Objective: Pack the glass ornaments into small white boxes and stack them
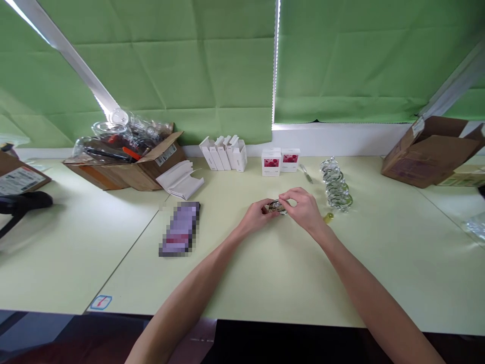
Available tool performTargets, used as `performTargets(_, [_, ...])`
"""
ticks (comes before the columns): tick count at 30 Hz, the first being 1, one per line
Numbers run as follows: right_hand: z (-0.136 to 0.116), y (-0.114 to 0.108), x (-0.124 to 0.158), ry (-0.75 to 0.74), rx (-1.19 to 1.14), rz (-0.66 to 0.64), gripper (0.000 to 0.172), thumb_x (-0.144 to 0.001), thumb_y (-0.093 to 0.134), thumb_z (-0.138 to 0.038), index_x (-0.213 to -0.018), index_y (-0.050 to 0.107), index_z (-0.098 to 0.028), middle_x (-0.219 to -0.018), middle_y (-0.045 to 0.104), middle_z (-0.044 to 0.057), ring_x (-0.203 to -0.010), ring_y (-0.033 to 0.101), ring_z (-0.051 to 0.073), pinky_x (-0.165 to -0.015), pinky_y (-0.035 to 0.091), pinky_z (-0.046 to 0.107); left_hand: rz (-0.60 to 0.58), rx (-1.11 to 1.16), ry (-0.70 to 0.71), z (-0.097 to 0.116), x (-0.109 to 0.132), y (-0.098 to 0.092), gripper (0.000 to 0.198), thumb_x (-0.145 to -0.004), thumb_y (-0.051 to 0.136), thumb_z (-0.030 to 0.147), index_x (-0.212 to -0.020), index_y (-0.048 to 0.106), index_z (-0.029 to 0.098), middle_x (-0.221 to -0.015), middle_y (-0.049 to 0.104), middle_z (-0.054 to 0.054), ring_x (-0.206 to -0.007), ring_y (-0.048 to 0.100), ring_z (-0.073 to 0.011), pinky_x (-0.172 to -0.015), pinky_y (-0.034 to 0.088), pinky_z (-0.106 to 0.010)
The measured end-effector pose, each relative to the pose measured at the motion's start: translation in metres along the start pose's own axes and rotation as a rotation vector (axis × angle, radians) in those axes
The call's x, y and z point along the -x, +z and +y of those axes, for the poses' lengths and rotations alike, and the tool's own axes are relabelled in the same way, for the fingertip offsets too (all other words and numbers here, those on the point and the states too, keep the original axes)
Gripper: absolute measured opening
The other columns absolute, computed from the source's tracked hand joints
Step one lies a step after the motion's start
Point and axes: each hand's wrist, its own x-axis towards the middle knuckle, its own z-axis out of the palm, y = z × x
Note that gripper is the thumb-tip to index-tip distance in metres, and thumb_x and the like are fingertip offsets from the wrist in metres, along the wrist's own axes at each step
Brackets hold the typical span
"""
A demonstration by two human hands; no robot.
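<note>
A small, clear, shiny round object [277,207] is between my hands, low over the middle of the table; its exact kind is too small to make out. My left hand [256,216] grips its left side, fingers behind and thumb in front. At its upper right edge, my right hand [303,207] is closed in a pinch, and what lies between those fingertips is hidden. Several similar clear round objects [335,186] stand in a row to the right. Near my right wrist lies a small yellow-green piece [328,218].
Two white boxes with pink pictures [271,163] stand behind my hands, beside a slim clear item [305,174]. Several narrow white cartons [223,154], a crumpled white wrapper [182,181] and a blurred-out phone-like object [180,228] are leftward. Cardboard boxes [125,174] flank the table [280,283].
</note>
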Motion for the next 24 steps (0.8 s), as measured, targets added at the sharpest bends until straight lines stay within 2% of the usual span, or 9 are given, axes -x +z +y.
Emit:
performTargets(6, [-0.004, 0.011, 0.005, -0.085, 0.189, 0.093, 0.021, -0.091, 0.057, -0.019, -0.074, 0.068, -0.023, -0.08, 0.075, 0.006, -0.087, 0.066, 0.023, -0.072, 0.051, 0.033, 0.0, 0.007, 0.036, 0.005, 0.002, 0.001, 0.04, -0.081, 0.063, 0.045, -0.111, 0.07, 0.02, -0.081, 0.066, 0.001, -0.063, 0.048, -0.0116, -0.06, 0.041, -0.024])
performTargets(9, [-0.001, 0.013, 0.004, -0.067, 0.093, 0.099, 0.017, -0.089, 0.059, -0.021, -0.073, 0.065, -0.023, -0.081, 0.074, 0.006, -0.089, 0.066, 0.023, -0.074, 0.053, 0.034, 0.004, 0.016, 0.038, 0.003, 0.002, 0.001, 0.04, -0.08, 0.065, 0.046, -0.11, 0.071, 0.02, -0.081, 0.066, 0.001, -0.063, 0.048, -0.0115, -0.06, 0.041, -0.024])
performTargets(11, [0.002, 0.011, 0.002, 0.011, -0.029, 0.077, 0.006, -0.086, 0.063, -0.024, -0.081, 0.067, -0.023, -0.087, 0.075, 0.005, -0.088, 0.068, 0.022, -0.076, 0.055, 0.035, -0.001, 0.028, 0.041, 0.001, 0.001, 0.001, 0.04, -0.08, 0.066, 0.047, -0.11, 0.071, 0.021, -0.084, 0.067, 0.001, -0.064, 0.049, -0.0116, -0.06, 0.041, -0.024])
performTargets(12, [0.003, 0.009, 0.002, 0.059, -0.09, 0.051, 0.006, -0.084, 0.065, -0.025, -0.089, 0.068, -0.023, -0.09, 0.075, 0.004, -0.087, 0.069, 0.022, -0.077, 0.055, 0.035, -0.004, 0.03, 0.041, 0.001, 0.0, 0.001, 0.039, -0.08, 0.066, 0.047, -0.109, 0.072, 0.021, -0.085, 0.067, 0.001, -0.064, 0.049, -0.0117, -0.06, 0.041, -0.024])
performTargets(14, [0.005, 0.005, 0.001, 0.134, -0.178, -0.021, 0.027, -0.082, 0.068, -0.028, -0.11, 0.067, -0.024, -0.096, 0.076, 0.003, -0.089, 0.071, 0.021, -0.08, 0.056, 0.036, -0.008, 0.028, 0.038, 0.0, 0.0, 0.0, 0.039, -0.08, 0.067, 0.049, -0.106, 0.072, 0.021, -0.085, 0.068, 0.0, -0.064, 0.049, -0.0119, -0.06, 0.04, -0.025])
performTargets(16, [0.006, 0.002, 0.002, 0.155, -0.206, -0.077, 0.035, -0.083, 0.067, -0.031, -0.118, 0.066, -0.025, -0.1, 0.077, 0.004, -0.094, 0.072, 0.023, -0.084, 0.056, 0.038, -0.014, 0.025, 0.033, 0.0, -0.001, 0.0, 0.039, -0.079, 0.067, 0.05, -0.104, 0.072, 0.02, -0.084, 0.067, 0.0, -0.064, 0.048, -0.0121, -0.059, 0.04, -0.025])
performTargets(18, [0.005, 0.0, 0.002, 0.149, -0.208, -0.088, 0.027, -0.085, 0.063, -0.034, -0.109, 0.072, -0.024, -0.103, 0.077, 0.006, -0.096, 0.072, 0.024, -0.087, 0.055, 0.039, -0.02, 0.03, 0.029, 0.001, -0.001, -0.001, 0.041, -0.079, 0.067, 0.051, -0.104, 0.072, 0.019, -0.084, 0.067, -0.001, -0.064, 0.049, -0.0125, -0.06, 0.041, -0.025])
performTargets(21, [0.006, 0.0, 0.001, 0.177, -0.251, -0.068, 0.019, -0.085, 0.063, -0.037, -0.088, 0.075, -0.022, -0.094, 0.078, 0.007, -0.089, 0.072, 0.025, -0.082, 0.055, 0.039, -0.025, 0.04, 0.023, 0.002, 0.0, -0.001, 0.041, -0.078, 0.068, 0.05, -0.105, 0.072, 0.019, -0.086, 0.068, -0.002, -0.065, 0.05, -0.0129, -0.061, 0.042, -0.025])
performTargets(24, [0.008, 0.003, 0.0, 0.233, -0.307, -0.059, 0.017, -0.08, 0.068, -0.039, -0.082, 0.072, -0.022, -0.084, 0.077, 0.004, -0.081, 0.071, 0.024, -0.077, 0.055, 0.037, -0.025, 0.038, 0.021, 0.001, 0.0, 0.0, 0.04, -0.078, 0.068, 0.049, -0.106, 0.073, 0.02, -0.086, 0.068, -0.002, -0.065, 0.049, -0.0127, -0.061, 0.042, -0.025])
